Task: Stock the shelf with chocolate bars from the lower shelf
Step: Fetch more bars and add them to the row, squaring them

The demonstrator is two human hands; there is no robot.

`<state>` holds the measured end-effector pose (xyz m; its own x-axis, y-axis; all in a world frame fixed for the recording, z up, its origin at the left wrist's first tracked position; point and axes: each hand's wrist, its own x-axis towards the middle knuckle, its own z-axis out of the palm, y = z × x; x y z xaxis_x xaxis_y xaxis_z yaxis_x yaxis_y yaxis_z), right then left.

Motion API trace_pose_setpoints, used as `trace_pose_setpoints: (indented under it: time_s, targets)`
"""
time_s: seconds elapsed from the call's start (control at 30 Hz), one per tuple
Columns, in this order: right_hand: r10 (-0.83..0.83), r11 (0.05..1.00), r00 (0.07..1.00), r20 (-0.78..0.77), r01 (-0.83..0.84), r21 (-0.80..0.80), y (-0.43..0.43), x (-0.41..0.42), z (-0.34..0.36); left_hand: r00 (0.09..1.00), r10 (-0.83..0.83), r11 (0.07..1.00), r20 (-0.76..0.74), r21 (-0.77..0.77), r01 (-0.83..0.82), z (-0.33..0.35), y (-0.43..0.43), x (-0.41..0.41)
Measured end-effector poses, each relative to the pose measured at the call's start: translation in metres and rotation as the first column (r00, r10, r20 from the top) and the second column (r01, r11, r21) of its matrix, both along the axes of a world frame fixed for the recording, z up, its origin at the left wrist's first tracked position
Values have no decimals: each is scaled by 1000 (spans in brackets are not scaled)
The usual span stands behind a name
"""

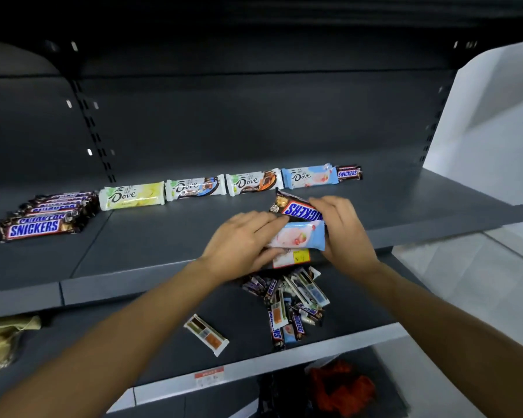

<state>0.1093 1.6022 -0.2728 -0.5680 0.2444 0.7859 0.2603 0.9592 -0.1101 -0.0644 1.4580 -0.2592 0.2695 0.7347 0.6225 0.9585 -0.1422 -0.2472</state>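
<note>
Snickers bar (296, 208) and blue Dove bar (299, 236) held tilted over shelf (151, 236) front. Snickers stack (40, 218) and Dove row (194, 187) laid along back. Mixed pile (290, 306) left on lower shelf (248, 342).

The upper shelf (163, 236) is dark grey painted metal, smooth and matt. The back panel (224, 122) behind it is the same matt grey metal, with a slotted metal upright (94, 131). Along the shelf's back edge, a row of chocolate bars (194, 187) wears smooth, glossy plastic film in white and pale colours; the stack of brown bars (43, 218) at the left end shines the same way. Near the front edge, a brown bar (296, 209) and a pale blue bar (296, 238) have glossy, slightly crinkled wrappers. The lower shelf (248, 348) is matt grey metal too, holding a heap of shiny wrapped bars (290, 306). What looks like a paper price label (209, 376) sits on its front edge.
</note>
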Motion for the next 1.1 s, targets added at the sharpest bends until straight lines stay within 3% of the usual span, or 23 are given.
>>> trace_pose_setpoints:
  time_s: [0.4,0.6,0.9,1.1]
  targets:
    - [-204,979,979,-4,203,-32,74,-22,22,979,91,983,181,-172,-59,12,85,-41]
    - [-210,972,978,-6,208,-110,121,-28,24,978,156,958,142,-261,-115,5,136,-34]
    - [-148,977,988,-47,139,-163,202,-41,32,916,321,917,242,-320,-238,-3,217,-19]
    - [-98,974,992,-75,81,-211,232,-53,24,893,340,924,296,-282,-258,-7,248,-16]
